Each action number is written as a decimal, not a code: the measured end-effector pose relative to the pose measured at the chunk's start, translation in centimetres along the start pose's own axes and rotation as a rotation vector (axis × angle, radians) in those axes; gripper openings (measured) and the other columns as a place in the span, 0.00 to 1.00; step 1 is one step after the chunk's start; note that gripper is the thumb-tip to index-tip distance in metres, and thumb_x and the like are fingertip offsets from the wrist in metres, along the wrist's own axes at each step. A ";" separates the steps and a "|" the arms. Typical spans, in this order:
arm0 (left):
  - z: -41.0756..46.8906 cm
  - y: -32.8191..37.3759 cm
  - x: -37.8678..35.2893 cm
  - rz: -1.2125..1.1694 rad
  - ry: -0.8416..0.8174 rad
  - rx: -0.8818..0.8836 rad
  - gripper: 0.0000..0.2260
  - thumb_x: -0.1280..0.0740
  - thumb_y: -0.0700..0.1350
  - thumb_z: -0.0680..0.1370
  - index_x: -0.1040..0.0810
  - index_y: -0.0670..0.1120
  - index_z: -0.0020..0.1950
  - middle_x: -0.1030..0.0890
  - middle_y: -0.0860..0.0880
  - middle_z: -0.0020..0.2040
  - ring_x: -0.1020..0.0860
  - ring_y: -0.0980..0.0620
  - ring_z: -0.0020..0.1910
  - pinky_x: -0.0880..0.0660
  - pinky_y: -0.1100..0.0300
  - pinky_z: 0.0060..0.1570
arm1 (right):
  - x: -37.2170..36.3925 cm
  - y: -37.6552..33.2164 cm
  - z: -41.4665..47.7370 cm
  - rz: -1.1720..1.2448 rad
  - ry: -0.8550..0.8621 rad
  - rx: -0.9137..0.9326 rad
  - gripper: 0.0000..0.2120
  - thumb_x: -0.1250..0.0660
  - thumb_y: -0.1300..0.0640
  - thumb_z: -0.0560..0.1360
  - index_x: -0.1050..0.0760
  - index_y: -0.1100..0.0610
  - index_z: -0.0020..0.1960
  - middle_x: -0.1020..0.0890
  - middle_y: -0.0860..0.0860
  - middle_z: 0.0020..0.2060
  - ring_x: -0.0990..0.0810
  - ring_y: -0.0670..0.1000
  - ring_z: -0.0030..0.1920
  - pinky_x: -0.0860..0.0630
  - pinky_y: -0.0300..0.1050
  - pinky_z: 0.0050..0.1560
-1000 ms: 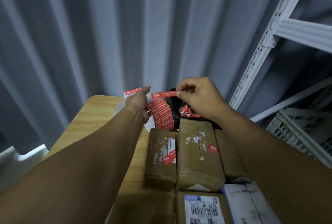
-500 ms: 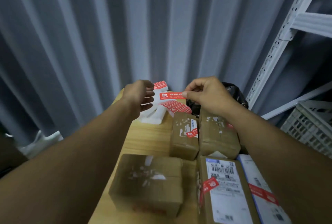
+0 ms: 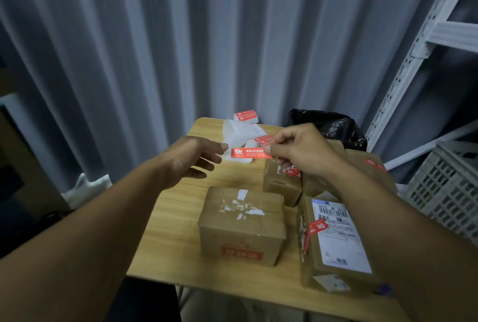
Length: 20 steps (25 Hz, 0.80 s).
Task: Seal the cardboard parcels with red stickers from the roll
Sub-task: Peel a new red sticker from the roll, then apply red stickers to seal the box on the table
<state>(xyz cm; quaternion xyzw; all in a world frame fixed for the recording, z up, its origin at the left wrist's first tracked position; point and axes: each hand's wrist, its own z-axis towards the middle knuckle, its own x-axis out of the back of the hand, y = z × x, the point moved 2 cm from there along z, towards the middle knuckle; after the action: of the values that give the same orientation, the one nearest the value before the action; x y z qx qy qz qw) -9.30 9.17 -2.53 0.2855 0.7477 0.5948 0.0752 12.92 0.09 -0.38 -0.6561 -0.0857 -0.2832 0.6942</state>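
Note:
My right hand (image 3: 300, 151) pinches one end of a red sticker (image 3: 249, 153) in the air above the wooden table (image 3: 170, 218). My left hand (image 3: 191, 161) hovers just left of the sticker, fingers loosely extended and holding nothing. The sticker roll (image 3: 239, 131), with its white backing strip and red stickers, lies at the table's far edge. A cardboard parcel (image 3: 241, 226) with torn white label scraps on top stands in the middle. Other parcels (image 3: 282, 182) to the right carry red stickers, one with a shipping label (image 3: 338, 236).
A black plastic bag (image 3: 328, 126) sits at the back right of the table. A white metal shelf frame (image 3: 419, 45) and a pale plastic crate (image 3: 447, 187) stand to the right. Grey curtains hang behind the table.
My left hand has let go of the roll, which now lies on the table. My right hand has pulled the sticker free. The view has tilted down, showing more parcels.

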 end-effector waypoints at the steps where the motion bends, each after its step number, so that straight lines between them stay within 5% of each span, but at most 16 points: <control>1: -0.5 -0.2 0.0 0.004 -0.015 -0.026 0.12 0.27 0.50 0.75 0.16 0.45 0.54 0.16 0.46 0.48 0.22 0.52 0.42 0.26 0.57 0.42 | -0.5 0.1 -0.4 0.005 -0.012 -0.009 0.05 0.23 0.62 0.72 0.18 0.61 0.40 0.19 0.49 0.28 0.21 0.48 0.31 0.21 0.45 0.37; 13: -2.1 -2.1 -0.7 0.108 -0.071 -0.126 0.04 0.23 0.40 0.73 0.13 0.41 0.46 0.16 0.51 0.38 0.24 0.55 0.35 0.30 0.61 0.34 | -2.2 0.5 -3.5 0.046 -0.073 -0.046 0.07 0.24 0.63 0.72 0.19 0.67 0.42 0.19 0.51 0.28 0.21 0.49 0.31 0.22 0.41 0.34; 20: -2.4 -2.4 -0.6 0.226 -0.162 -0.014 0.04 0.23 0.39 0.73 0.12 0.41 0.46 0.16 0.45 0.39 0.25 0.55 0.33 0.29 0.62 0.31 | -3.4 1.4 -5.3 0.083 -0.134 -0.283 0.12 0.21 0.59 0.70 0.19 0.67 0.45 0.17 0.54 0.30 0.22 0.46 0.27 0.28 0.36 0.26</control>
<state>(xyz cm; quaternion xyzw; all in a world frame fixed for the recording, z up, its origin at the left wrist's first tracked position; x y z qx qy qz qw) -10.65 6.56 -4.22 0.4145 0.6981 0.5796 0.0700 9.49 -4.07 -3.90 -0.7676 -0.0638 -0.2191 0.5989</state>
